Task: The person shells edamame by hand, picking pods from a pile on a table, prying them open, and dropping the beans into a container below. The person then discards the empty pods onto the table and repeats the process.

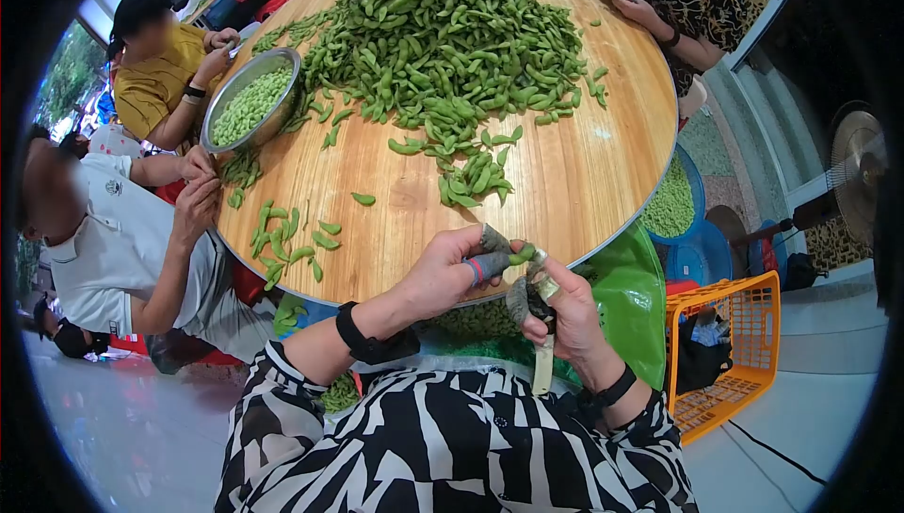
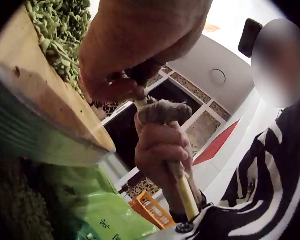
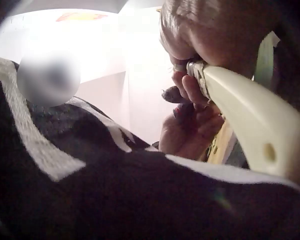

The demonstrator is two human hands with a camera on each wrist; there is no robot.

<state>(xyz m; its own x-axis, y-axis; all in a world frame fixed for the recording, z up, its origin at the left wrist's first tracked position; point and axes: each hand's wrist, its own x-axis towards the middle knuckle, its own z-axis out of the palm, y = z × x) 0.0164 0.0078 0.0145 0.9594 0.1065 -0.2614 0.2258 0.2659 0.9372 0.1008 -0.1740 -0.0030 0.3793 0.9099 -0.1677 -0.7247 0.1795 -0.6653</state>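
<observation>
A green soybean pod (image 1: 521,255) is pinched between the finger and thumb of my left hand (image 1: 450,266), over the table's near edge. Grey wrapping covers some of its fingertips. My right hand (image 1: 568,310), also with wrapped fingers, grips a tool by its pale handle (image 1: 543,372), close against the pod. In the right wrist view the cream handle (image 3: 250,110) shows a hole near its end and wrapping near the grip. The tool's working end is hidden by the fingers.
A big heap of soybean pods (image 1: 443,32) covers the far part of the round wooden table (image 1: 584,174). A metal bowl (image 1: 211,141) of shelled beans stands at left. Other people sit around. Right are a green bag (image 1: 633,306), blue basins and an orange crate (image 1: 767,325).
</observation>
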